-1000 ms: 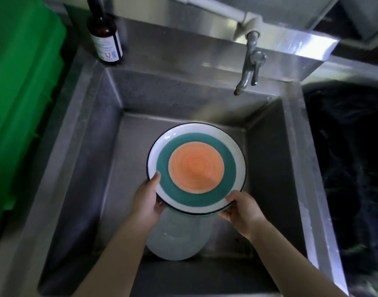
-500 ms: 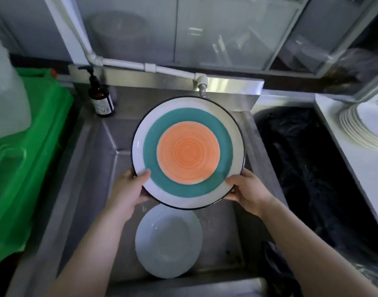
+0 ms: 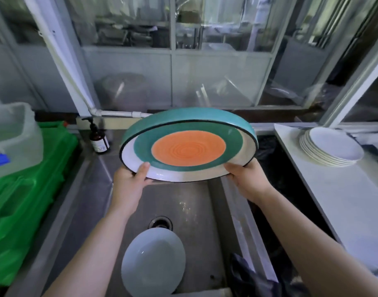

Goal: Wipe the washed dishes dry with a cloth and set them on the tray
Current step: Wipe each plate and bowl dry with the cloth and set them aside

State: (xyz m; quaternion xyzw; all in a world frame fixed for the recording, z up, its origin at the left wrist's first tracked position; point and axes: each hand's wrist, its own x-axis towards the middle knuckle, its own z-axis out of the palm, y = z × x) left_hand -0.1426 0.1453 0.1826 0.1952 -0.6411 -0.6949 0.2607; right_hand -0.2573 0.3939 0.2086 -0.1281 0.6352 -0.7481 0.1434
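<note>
Right now, head view only: both hands hold one big round plate (image 3: 188, 150) up over the steel sink (image 3: 93, 189), w/ the far edge tipped up so the face slants toward the camera. Plate look: orange centre disc w/ faint concentric rings, wide teal band around it, white outer band, thin black line on the rim, teal glaze on the outside wall, which shows along the top edge. Surface is glossy; can't tell if wet.

Left hand (image 3: 128, 185) grips the near-left rim, thumb lying on the white band, fingers hidden under the plate. Right hand (image 3: 248, 181) grips the near-right rim, thumb on the rim edge, rest of the fingers under & out of sight. Both closed on the plate.

Below, in the sink basin: a pale grey-blue plate (image 3: 153, 262) lies near the front, just this side of the drain (image 3: 160, 223). A dark cloth (image 3: 248, 277) is bunched at the front right corner of the sink.

Left of sink: green crate (image 3: 22, 200) w/ a translucent plastic tub (image 3: 14, 136) on it. A brown pump bottle (image 3: 98, 139) stands at the back-left corner of the sink. Right side: white counter (image 3: 344, 200) w/ a stack of white plates (image 3: 331, 147) at its far end.
</note>
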